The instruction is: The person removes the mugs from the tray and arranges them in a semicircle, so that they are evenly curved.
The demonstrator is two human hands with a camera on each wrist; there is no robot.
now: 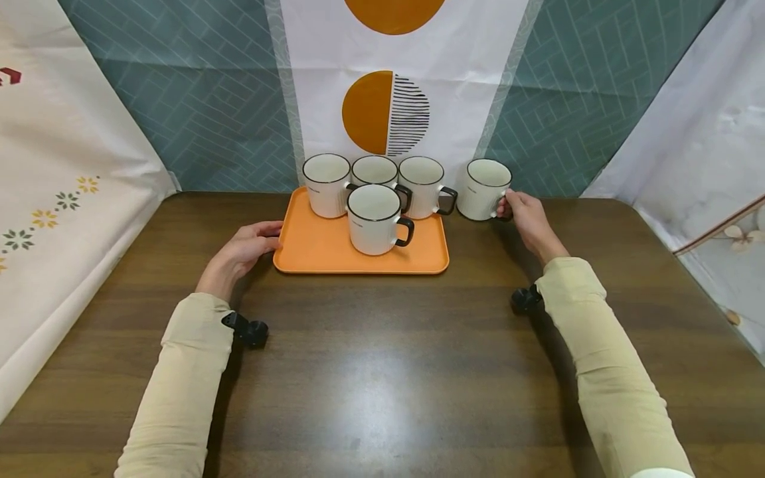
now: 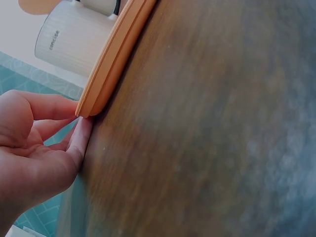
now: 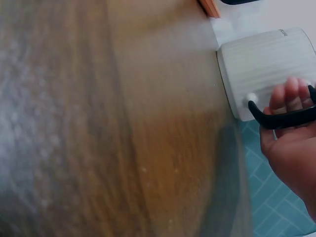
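Observation:
On the wooden table lies an orange tray [image 1: 317, 255], its left edge pinched between the fingers and thumb of my left hand [image 1: 248, 245]. Four white mugs with dark rims and black handles would be several: a left mug [image 1: 325, 192], a back middle mug [image 1: 373, 170] partly hidden, a back right mug [image 1: 420, 192] and a front mug [image 1: 372, 229] stand upright on the tray. Right of the tray, another white mug [image 1: 481, 192] is held at its black handle by my right hand [image 1: 526, 216]. In the right wrist view, fingers [image 3: 292, 94] pass through that handle [image 3: 284, 119].
Behind the table's back edge hangs a teal and white cloth [image 1: 227, 99] with orange shapes. White patterned cloths flank the left [image 1: 72, 199] and right sides. Wrist cameras [image 1: 254, 334] sit on both sleeves. The brown tabletop [image 1: 382, 372] stretches in front of the tray.

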